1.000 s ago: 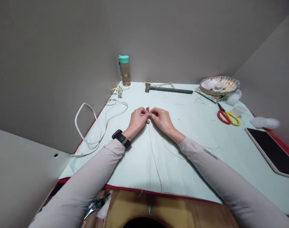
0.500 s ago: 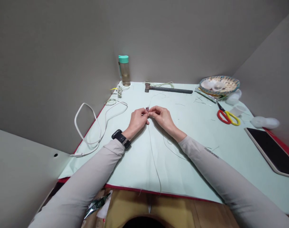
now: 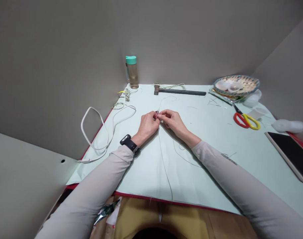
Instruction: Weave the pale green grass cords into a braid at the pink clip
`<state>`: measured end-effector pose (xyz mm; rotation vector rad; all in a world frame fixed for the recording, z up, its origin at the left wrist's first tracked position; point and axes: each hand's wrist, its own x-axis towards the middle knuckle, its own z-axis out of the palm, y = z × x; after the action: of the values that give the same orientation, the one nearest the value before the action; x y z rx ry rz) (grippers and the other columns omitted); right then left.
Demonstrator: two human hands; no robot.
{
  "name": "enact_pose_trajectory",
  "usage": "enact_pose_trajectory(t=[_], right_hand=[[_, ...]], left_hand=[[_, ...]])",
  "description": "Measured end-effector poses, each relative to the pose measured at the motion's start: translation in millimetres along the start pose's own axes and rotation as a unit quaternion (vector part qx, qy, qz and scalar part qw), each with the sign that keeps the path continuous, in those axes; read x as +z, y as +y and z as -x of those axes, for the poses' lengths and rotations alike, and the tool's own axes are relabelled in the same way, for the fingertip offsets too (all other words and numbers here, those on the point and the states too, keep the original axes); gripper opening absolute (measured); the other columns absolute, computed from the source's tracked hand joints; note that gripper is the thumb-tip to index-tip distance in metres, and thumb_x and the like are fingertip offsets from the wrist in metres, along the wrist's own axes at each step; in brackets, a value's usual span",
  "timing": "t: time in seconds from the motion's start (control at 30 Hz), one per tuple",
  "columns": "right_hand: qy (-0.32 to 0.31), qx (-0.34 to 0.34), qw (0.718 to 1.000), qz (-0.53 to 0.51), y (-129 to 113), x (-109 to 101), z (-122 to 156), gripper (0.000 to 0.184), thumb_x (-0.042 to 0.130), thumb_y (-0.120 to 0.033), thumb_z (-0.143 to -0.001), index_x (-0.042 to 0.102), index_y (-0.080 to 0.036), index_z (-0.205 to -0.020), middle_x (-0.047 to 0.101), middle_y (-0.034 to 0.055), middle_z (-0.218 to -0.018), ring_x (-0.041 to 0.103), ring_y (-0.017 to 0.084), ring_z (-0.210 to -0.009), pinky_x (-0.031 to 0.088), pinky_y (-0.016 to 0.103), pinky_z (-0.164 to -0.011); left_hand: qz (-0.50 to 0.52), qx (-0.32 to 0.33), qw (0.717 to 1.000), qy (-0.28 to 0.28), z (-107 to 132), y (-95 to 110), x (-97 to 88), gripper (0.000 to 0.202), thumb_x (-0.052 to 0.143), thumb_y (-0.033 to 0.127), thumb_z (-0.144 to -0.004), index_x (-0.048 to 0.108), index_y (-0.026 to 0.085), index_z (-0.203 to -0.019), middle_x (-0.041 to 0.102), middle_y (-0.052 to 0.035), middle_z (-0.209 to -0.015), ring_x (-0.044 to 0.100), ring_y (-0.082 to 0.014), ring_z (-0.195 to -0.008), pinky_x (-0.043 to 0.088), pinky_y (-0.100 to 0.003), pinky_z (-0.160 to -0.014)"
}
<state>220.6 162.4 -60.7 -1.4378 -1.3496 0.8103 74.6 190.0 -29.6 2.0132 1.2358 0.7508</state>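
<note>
My left hand (image 3: 148, 124) and my right hand (image 3: 175, 123) meet above the middle of the table, thumbs and forefingers pinched together. Between the fingertips shows a small dark reddish piece (image 3: 157, 112), mostly hidden by the left fingers. A thin cord (image 3: 163, 161) runs from the hands down toward the table's front edge, and more of it loops out beyond the fingers and under the right wrist. The left fingers close on the small piece; the right ones pinch at the cord beside it, though the exact grip is too small to make out.
A hammer (image 3: 182, 91) lies at the back beside coiled cord. Scissors (image 3: 246, 120), a woven basket (image 3: 248, 84) with clear plastic cups, and a tablet (image 3: 290, 156) are on the right. A white cable (image 3: 113, 129) and a bottle (image 3: 133, 74) stand left.
The whole view has shifted slightly, so things sit a little further right. My fingers have moved slightly around the small piece, the left ones now covering more of it.
</note>
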Motion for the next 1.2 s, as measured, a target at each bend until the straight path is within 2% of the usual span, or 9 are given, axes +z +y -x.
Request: enact_pose_trajectory(t=[0.13, 0.4, 0.53, 0.67, 0.77, 0.83, 0.97, 1.07, 1.2], right_hand=[[-0.007, 0.005, 0.999, -0.052, 1, 0, 0, 0.039, 0.072, -0.049, -0.075, 0.068, -0.014, -0.092, 0.065, 0.0026, -0.073, 0.051, 0.011, -0.065, 0.037, 0.023, -0.058], [-0.02, 0.008, 0.996, -0.088, 3, 0, 0, 0.042, 0.076, -0.048, -0.071, 0.07, -0.013, -0.092, 0.067, 0.0045, -0.077, 0.052, 0.011, -0.065, 0.035, 0.024, -0.057], [-0.019, 0.01, 0.995, -0.098, 4, 1, -1, 0.041, 0.075, -0.047, -0.07, 0.069, -0.012, -0.091, 0.066, 0.0044, -0.074, 0.051, 0.011, -0.063, 0.034, 0.024, -0.056], [-0.009, 0.015, 0.995, -0.102, 4, 2, -1, 0.039, 0.075, -0.044, -0.068, 0.068, -0.013, -0.089, 0.065, 0.0031, -0.071, 0.051, 0.011, -0.061, 0.035, 0.024, -0.056], [-0.004, 0.016, 0.995, -0.098, 3, 2, 0, 0.038, 0.075, -0.043, -0.067, 0.068, -0.013, -0.089, 0.063, 0.002, -0.068, 0.051, 0.011, -0.061, 0.037, 0.025, -0.056], [-0.002, 0.015, 0.996, -0.09, 2, 2, 1, 0.036, 0.075, -0.042, -0.067, 0.067, -0.014, -0.088, 0.062, 0.0016, -0.067, 0.052, 0.011, -0.061, 0.037, 0.025, -0.056], [-0.001, 0.005, 0.998, -0.064, 2, 0, 3, 0.035, 0.073, -0.042, -0.069, 0.067, -0.014, -0.089, 0.065, 0.003, -0.071, 0.055, 0.013, -0.064, 0.04, 0.026, -0.059], [-0.001, -0.007, 0.999, -0.034, 4, -1, 3, 0.034, 0.071, -0.042, -0.073, 0.068, -0.014, -0.092, 0.069, 0.0054, -0.078, 0.06, 0.015, -0.07, 0.043, 0.027, -0.063], [0.0, -0.018, 1.0, 0.009, 4, -2, 4, 0.029, 0.067, -0.038, -0.077, 0.069, -0.015, -0.095, 0.073, 0.0067, -0.085, 0.064, 0.018, -0.078, 0.045, 0.028, -0.071]], left_hand=[[-0.026, 0.015, 0.999, -0.009, -2, -3, 1.7, 0.017, 0.057, 0.005, -0.087, 0.069, 0.017, -0.085, 0.067, -0.001, -0.063, 0.065, -0.0217, -0.068, 0.049, -0.033, -0.083], [-0.026, 0.011, 1.0, -0.013, -1, -5, 2.4, 0.019, 0.059, 0.004, -0.088, 0.061, 0.02, -0.077, 0.062, 0.0033, -0.055, 0.063, -0.0179, -0.061, 0.05, -0.03, -0.078], [-0.033, 0.009, 0.999, -0.016, -1, -7, 2.4, 0.02, 0.055, 0.003, -0.088, 0.058, 0.02, -0.078, 0.066, 0.0014, -0.059, 0.064, -0.0174, -0.061, 0.05, -0.028, -0.074], [-0.071, 0.03, 0.997, -0.008, 0, -7, 5.0, 0.02, 0.054, 0.001, -0.089, 0.056, 0.02, -0.082, 0.071, -0.0034, -0.072, 0.068, -0.0212, -0.076, 0.049, -0.03, -0.078], [-0.108, 0.052, 0.993, 0.001, 1, -9, 8.2, 0.019, 0.052, 0.001, -0.09, 0.057, 0.019, -0.091, 0.074, -0.0103, -0.092, 0.068, -0.0251, -0.09, 0.048, -0.033, -0.08], [-0.126, 0.064, 0.99, 0.0, 2, -10, 9.8, 0.019, 0.051, 0.002, -0.092, 0.057, 0.019, -0.101, 0.074, -0.0114, -0.099, 0.068, -0.0265, -0.092, 0.047, -0.033, -0.078], [-0.152, 0.073, 0.986, -0.006, 4, -10, 10.7, 0.028, 0.051, 0.003, -0.092, 0.055, 0.018, -0.115, 0.074, -0.0114, -0.1, 0.069, -0.0287, -0.091, 0.046, -0.034, -0.075], [-0.163, 0.07, 0.984, -0.008, 5, -8, 10.3, 0.029, 0.05, 0.002, -0.092, 0.058, 0.018, -0.115, 0.075, -0.0136, -0.105, 0.071, -0.0312, -0.094, 0.046, -0.036, -0.077], [-0.142, 0.039, 0.989, 0.004, 3, -7, 7.8, 0.023, 0.057, 0.006, -0.093, 0.063, 0.02, -0.111, 0.077, -0.0114, -0.097, 0.072, -0.0323, -0.094, 0.047, -0.038, -0.08]])
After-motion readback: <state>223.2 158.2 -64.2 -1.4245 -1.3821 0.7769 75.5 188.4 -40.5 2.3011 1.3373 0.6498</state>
